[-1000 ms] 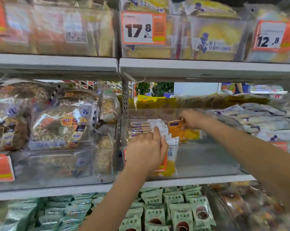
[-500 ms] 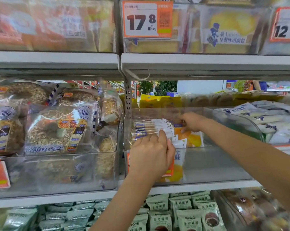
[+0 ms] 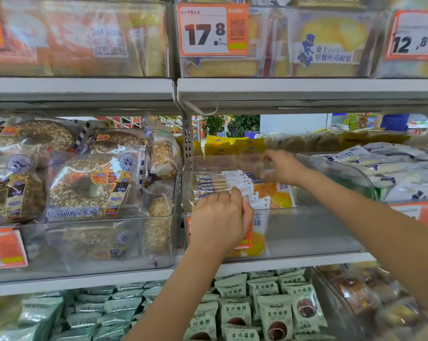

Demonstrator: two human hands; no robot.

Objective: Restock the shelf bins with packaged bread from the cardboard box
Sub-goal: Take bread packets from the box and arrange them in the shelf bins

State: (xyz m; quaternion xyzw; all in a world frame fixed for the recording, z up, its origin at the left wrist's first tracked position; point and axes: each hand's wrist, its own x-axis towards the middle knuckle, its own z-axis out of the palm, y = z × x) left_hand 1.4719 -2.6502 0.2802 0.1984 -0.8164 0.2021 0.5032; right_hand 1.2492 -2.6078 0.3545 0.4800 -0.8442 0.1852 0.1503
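Left hand: fingers of the left hand [image 3: 221, 219] are curled over the near ends of the row of bread packets [image 3: 228, 184], pressing them from the front — knuckles toward the camera, thumb side at the right.
Right hand: the right hand [image 3: 283, 167] reaches in from the right, over the bin's clear wall, fingers bent onto the far end of the same row; how tightly it pinches the wrappers cannot be told.
Bread packets: white wrappers with blue marks, standing on edge in the left part of the clear bin [image 3: 318, 232], with orange-yellow packets [image 3: 274, 194] just behind and to their right.
Bin: clear plastic, on the middle shelf; its floor to the right of the packets is bare and grey.
Shelf surface: pale grey metal shelf edge [image 3: 294, 260] under the bin, a matching shelf [image 3: 306, 86] above.
Left neighbour: a clear bin holding seeded ring loaves [image 3: 87, 185] in plastic bags.
Right neighbour: white-and-blue bagged bread [image 3: 392, 166] piled high.
Upper shelf: boxed loaves behind an orange price tag [image 3: 211, 29] reading 17.8, another tag [image 3: 413, 35] reading 12.8 at far right.
Lower shelf: green snack packets [image 3: 274, 313] in rows.
Room: through the gap behind the shelf — green plants [image 3: 230, 124], a white wall, more store aisles, all blurred.
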